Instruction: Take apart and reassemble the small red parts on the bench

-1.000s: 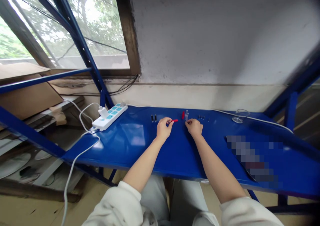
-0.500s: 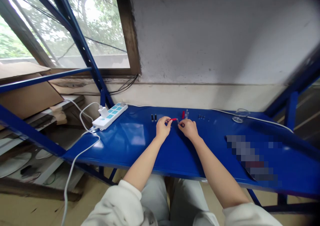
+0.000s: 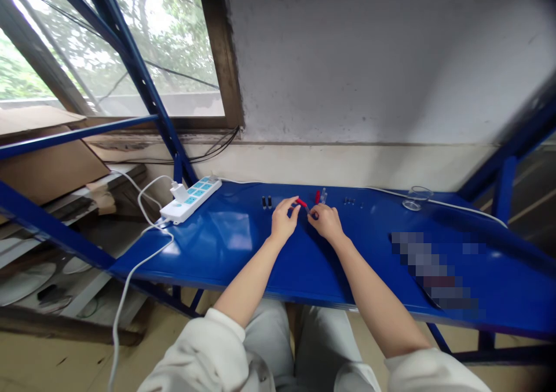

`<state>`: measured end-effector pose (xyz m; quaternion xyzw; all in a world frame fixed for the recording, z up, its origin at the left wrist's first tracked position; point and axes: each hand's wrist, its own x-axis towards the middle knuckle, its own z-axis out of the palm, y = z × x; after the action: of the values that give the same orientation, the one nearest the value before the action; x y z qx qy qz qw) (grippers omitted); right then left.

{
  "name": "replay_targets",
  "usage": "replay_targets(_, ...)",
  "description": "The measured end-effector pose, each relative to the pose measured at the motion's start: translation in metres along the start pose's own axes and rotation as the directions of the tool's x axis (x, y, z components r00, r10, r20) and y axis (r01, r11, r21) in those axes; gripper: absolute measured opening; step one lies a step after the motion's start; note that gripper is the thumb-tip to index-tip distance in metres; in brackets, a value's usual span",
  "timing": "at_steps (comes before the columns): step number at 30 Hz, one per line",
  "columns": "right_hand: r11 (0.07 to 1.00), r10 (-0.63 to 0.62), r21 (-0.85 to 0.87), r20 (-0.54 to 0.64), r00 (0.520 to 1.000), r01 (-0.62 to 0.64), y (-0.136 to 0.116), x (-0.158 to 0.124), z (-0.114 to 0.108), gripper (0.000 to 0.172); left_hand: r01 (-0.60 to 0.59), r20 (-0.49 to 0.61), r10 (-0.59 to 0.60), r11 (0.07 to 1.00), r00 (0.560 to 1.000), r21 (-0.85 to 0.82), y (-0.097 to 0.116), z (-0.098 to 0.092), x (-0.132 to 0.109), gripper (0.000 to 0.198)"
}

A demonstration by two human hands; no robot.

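My left hand (image 3: 284,220) pinches a small red plastic part (image 3: 301,202) between its fingertips, above the blue metal bench top (image 3: 234,253). My right hand (image 3: 325,222) holds a small grey, slim part (image 3: 310,210) whose tip meets or nearly meets the red part. The exact join is too small to tell. Just beyond my hands stand another red piece (image 3: 318,196) and a clear piece (image 3: 324,196). Two small black cylinders (image 3: 266,202) stand to the left, and several tiny dark parts (image 3: 350,201) lie to the right.
A white power strip (image 3: 190,200) with a plugged-in adapter sits at the bench's left end, with white cable trailing over the edge. A clear glass vessel (image 3: 414,200) stands at the back right. A pixelated patch (image 3: 430,270) covers the bench's right front.
My right hand has moved left, toward my left hand, and now brings the small grey part up to the red part. The two hands are closer together than a second ago.
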<state>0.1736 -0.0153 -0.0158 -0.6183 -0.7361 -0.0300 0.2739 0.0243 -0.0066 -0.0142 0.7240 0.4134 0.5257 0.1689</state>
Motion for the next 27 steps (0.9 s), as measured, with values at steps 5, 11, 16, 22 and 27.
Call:
replay_targets(5,1.0,0.026,0.015,-0.071,0.997,-0.025,-0.002,0.0,-0.001,0.013,-0.117,0.175,0.11,0.993,0.978,0.033,0.005,0.0,-0.004,0.039)
replay_targets(11,0.999,0.02,0.045,-0.106,0.994,-0.015,-0.003,-0.001,-0.001,0.013,-0.079,0.126,0.076,0.997,0.989,0.02,0.004,0.001,-0.003,0.029)
replay_targets(16,1.0,-0.003,0.014,-0.111,0.994,0.005,-0.004,-0.001,-0.001,0.014,-0.018,0.071,0.018,1.0,0.997,0.001,0.0,0.002,-0.001,0.016)
replay_targets(22,1.0,-0.021,-0.015,-0.106,0.994,0.02,-0.003,-0.002,-0.003,0.018,0.018,0.095,-0.02,1.0,0.995,0.016,-0.006,0.005,-0.001,0.012)
replay_targets(27,0.999,-0.035,0.011,-0.099,0.994,0.037,-0.002,-0.002,-0.003,0.016,-0.022,0.111,0.014,0.997,0.994,0.077,-0.003,0.004,0.003,0.011)
